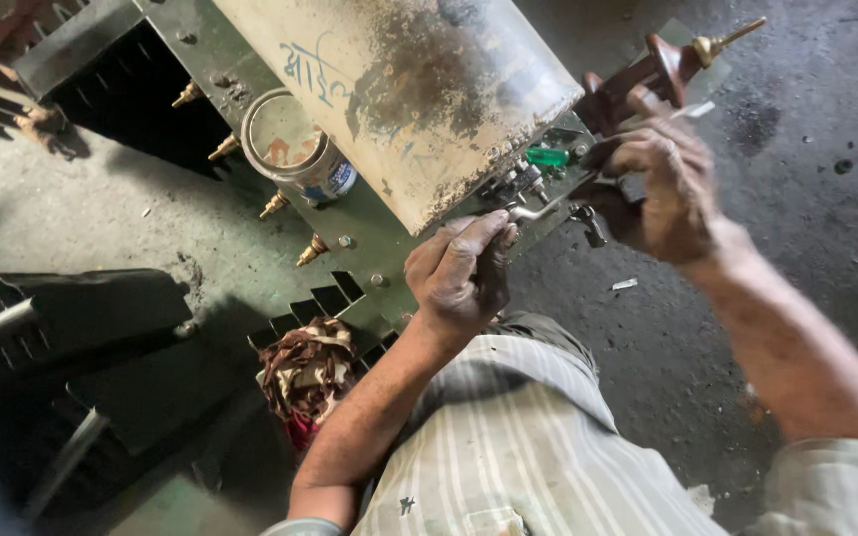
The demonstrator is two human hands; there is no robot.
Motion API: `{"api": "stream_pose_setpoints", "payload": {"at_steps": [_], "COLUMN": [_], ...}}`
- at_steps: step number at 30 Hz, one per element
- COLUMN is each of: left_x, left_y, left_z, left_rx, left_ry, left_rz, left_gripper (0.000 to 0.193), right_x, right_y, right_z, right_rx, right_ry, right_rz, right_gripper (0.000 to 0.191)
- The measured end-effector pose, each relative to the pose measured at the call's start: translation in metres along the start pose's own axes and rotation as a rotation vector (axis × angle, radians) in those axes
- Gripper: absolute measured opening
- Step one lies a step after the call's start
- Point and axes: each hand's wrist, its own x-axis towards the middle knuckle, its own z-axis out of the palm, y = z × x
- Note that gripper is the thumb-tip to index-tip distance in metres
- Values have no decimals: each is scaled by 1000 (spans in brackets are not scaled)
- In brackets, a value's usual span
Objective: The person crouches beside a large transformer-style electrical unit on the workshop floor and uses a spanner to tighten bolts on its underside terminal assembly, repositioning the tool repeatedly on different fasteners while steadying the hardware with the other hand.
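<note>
My left hand (462, 273) is closed around the handle of a metal spanner (538, 209) that reaches under the rusty cream cylinder tank (419, 89). My right hand (659, 189) grips a thin tool by the fittings at the edge of the green transformer top (369, 243), just below a brown insulator with a brass tip (672, 65). A small green part (548, 156) sits among the fittings between the two hands. The spanner's head is partly hidden by the fittings.
A dirty tin can (300, 149) stands on the green top beside the tank. Brass studs (275, 205) stick out along the top's edge. A patterned rag (308, 372) lies on the black cooling fins (81, 318). Grey concrete floor (806, 149) lies to the right.
</note>
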Motion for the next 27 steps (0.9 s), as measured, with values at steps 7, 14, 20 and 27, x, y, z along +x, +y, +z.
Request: {"api": "stream_pose_setpoints", "payload": {"at_steps": [7,14,20,27], "left_x": [0,-6,-10,-24], "left_y": [-10,-17,-36,-7], "left_z": [-2,-68,-101,-15], "left_rx": [-88,-107,-651,-1138], "left_ry": [-34,-174,-596,-468], "left_rz": [-10,-134,-1007,-1025], "left_gripper": [20,19,21,31], "right_x": [-52,-14,52,99], "right_y": [-86,-215,-279,-188], "right_z": [111,115,38,-59], "right_rx": [236,447,645,461], "right_ry": [191,-27,-201,380], "right_rz": [431,275,197,173], "right_gripper": [22,31,31,29]}}
